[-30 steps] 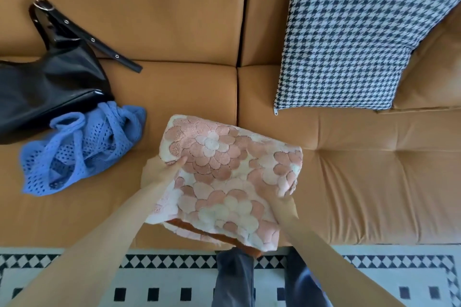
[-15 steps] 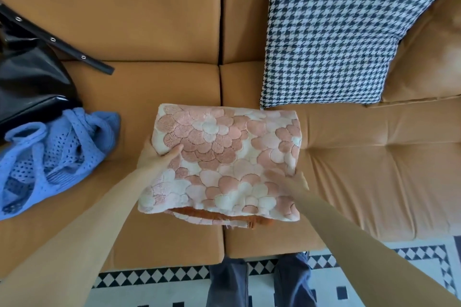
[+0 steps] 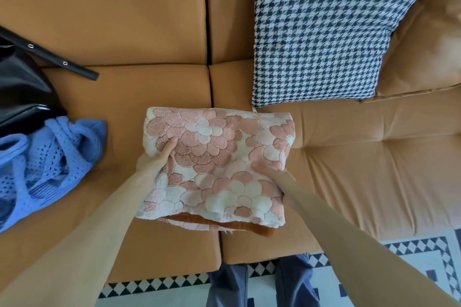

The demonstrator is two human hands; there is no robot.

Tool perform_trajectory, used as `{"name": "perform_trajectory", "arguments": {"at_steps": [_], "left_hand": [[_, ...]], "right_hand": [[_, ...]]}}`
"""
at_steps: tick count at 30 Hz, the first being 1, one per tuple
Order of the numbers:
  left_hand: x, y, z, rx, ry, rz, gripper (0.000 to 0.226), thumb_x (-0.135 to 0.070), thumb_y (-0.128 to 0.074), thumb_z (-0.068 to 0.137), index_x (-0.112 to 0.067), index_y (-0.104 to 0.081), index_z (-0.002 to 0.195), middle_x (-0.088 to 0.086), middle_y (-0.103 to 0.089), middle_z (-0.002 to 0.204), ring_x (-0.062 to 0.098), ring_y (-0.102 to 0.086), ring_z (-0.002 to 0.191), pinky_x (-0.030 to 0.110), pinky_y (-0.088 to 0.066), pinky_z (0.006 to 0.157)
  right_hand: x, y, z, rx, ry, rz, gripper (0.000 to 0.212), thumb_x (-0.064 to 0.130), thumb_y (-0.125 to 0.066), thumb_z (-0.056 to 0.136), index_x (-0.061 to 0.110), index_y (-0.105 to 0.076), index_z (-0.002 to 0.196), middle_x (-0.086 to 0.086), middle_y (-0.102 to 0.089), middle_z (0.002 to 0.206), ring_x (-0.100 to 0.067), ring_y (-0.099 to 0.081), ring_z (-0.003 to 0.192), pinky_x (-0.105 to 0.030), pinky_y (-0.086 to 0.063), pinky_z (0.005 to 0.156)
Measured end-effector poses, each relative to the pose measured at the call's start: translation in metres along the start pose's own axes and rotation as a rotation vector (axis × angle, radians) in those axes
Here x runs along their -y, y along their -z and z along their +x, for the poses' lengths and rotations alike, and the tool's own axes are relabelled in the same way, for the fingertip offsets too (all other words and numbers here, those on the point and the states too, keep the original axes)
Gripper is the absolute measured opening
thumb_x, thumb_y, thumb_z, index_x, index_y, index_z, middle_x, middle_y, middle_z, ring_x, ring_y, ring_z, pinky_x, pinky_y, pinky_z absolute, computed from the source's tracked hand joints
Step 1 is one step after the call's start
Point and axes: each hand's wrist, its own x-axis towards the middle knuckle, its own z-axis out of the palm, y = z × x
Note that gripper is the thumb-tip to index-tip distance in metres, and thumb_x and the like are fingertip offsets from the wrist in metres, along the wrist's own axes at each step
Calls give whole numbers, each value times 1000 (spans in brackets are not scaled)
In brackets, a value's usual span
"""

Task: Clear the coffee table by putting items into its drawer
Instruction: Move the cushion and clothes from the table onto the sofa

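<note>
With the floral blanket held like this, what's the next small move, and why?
Probably lower the folded floral blanket onto the sofa seat and let go. The left hand and right hand grip its two sides, and it is over bare cushion between the blue knit bag and the houndstooth cushion, so there looks to be room for it.

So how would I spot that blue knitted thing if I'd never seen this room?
Start at the tan sofa and go to its left seat cushion. There, beside the black bag, lies the blue knitted thing, crumpled; it alone is blue and full of small holes.
</note>
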Motion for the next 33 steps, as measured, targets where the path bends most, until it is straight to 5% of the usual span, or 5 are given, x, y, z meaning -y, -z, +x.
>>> {"name": "perform_trajectory", "arguments": {"at_steps": [8,11,14,17,33], "left_hand": [[-30,-16,-85,-24,-107,-62,44,-56,-76,69,-18,-54,71,-2,-58,79,21,-56,93,37,-46,95],[-42,-28,-115,46,-126,-123,40,-50,-80,67,-20,-60,84,-5,-61,89,20,-55,105,34,-42,97],[-56,-45,-154,110,-146,-144,72,-49,-82,64,-16,-57,123,-1,-60,118,22,-51,119,35,-38,102],[-70,-69,-188,154,-165,-128,86,-50,-81,66,-16,-47,137,5,-52,136,27,-45,129,41,-34,108],[-128,-327,-398,226,-285,10,91,-54,-71,76,-12,-33,147,12,-38,149,33,-39,134,43,-32,109]], "right_hand": [[23,28,-62,-94,2,44,82,43,-95,44,16,-65,116,-8,-75,97,-25,-73,88,-44,-60,78],[26,47,-89,-153,28,80,82,41,-95,47,17,-63,119,-8,-74,100,-25,-73,88,-43,-60,75],[30,72,-120,-202,51,124,78,38,-93,52,15,-61,119,-10,-73,102,-28,-72,89,-44,-60,75],[33,105,-147,-240,75,173,73,36,-89,61,14,-56,123,-10,-69,106,-28,-68,92,-38,-58,71],[52,410,-247,-302,100,282,86,44,-92,52,15,-56,124,-11,-69,107,-32,-66,96,-48,-56,85]]}}
